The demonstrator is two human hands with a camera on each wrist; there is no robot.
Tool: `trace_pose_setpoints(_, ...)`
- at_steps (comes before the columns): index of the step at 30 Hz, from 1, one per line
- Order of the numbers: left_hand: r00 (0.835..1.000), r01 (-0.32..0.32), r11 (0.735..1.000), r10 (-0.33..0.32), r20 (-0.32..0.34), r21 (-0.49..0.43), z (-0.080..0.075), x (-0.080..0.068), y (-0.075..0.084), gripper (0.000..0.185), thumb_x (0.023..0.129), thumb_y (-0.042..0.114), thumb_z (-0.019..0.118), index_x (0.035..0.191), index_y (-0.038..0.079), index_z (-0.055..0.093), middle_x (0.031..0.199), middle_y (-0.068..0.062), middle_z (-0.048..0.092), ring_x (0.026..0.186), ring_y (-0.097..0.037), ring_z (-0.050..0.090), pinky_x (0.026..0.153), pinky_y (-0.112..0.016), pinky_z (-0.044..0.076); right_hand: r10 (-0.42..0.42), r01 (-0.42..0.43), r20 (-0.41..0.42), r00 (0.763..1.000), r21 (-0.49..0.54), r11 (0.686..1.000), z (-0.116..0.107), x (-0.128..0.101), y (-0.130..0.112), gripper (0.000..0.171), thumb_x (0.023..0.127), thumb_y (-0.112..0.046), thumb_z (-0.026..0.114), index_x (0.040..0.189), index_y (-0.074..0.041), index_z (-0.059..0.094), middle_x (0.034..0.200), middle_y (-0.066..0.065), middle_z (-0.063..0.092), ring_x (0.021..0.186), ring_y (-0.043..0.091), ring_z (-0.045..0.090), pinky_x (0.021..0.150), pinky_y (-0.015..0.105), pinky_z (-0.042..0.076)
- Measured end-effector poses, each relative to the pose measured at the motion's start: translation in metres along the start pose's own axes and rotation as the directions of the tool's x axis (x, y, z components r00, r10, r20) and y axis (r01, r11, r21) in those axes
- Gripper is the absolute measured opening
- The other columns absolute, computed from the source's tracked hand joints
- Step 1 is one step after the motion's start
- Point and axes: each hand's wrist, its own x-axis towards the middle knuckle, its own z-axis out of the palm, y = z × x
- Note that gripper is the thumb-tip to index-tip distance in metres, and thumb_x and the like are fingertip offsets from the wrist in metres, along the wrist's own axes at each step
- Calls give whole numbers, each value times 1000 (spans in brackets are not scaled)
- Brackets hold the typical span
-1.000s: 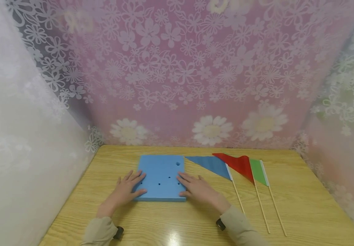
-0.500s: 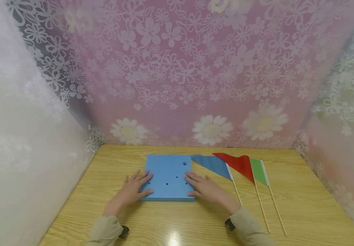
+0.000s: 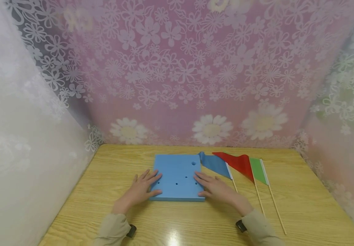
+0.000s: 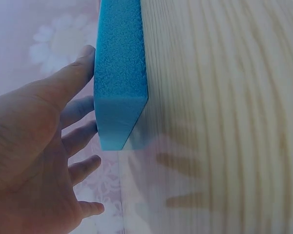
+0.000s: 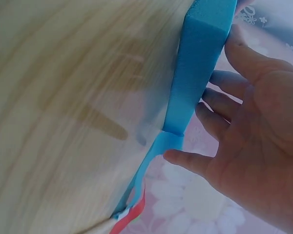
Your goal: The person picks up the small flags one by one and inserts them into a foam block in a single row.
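Note:
A square blue foam block with several small holes in its top lies flat on the table. On its left edge rest the extended fingertips of my left hand, and my right hand touches the right edge the same way. The left wrist view shows the block's thick side, with thumb and fingers on its top face. Right beside the block lies a blue pennant flag, its tip bent up against the block's edge. The right wrist view shows this curled blue cloth below the block's corner.
Further right, a red pennant flag overlaps a green flag. Their thin wooden sticks point toward the front of the wood-grain table. Flower-patterned cloth hangs behind and at both sides.
Both hands have moved right together, sliding the foam block along the table. The blue flag's tip, flat before, is now pushed back and folded up. The red and green flags stay put.

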Motion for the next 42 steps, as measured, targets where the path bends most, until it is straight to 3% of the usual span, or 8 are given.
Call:
trace_pose_setpoints(7, 999, -52, 999, 52, 3, -3, 7, 5, 8, 70, 98, 44, 65, 157, 14, 42, 165, -12, 31, 151, -47, 18, 112, -80, 10, 15, -15, -4, 1000, -4, 1000, -2, -14, 8, 70, 100, -36, 63, 156, -3, 38, 163, 18, 32, 147, 40, 35, 105, 77, 32)
trace_pose_setpoints(15, 998, -62, 998, 62, 27, -5, 12, 13, 20, 70, 99, 47, 63, 157, 16, 41, 166, -9, 29, 153, -44, 16, 114, -78, 9, 2, -2, -14, 1000, -10, 1000, -4, -28, 19, 70, 100, -36, 64, 155, 0, 39, 161, 20, 33, 145, 41, 37, 105, 75, 35)
trace_pose_setpoints(29, 994, -109, 994, 109, 14, 14, 22, 21, 41, 69, 97, 46, 65, 155, 14, 45, 164, -13, 32, 152, -43, 19, 115, -76, 12, -21, 21, -15, 1000, -7, 1000, -14, -52, 30, 71, 100, -41, 62, 154, 1, 41, 160, 21, 35, 143, 41, 39, 108, 56, 44)
trace_pose_setpoints(42, 992, -125, 992, 125, 26, 23, 31, 25, 51, 74, 96, 50, 66, 156, 15, 42, 165, -10, 30, 154, -38, 19, 116, -75, 14, -28, 28, -1, 1000, 29, 999, -22, -65, 32, 71, 99, -39, 63, 152, 3, 42, 158, 26, 35, 142, 45, 39, 107, 55, 46)
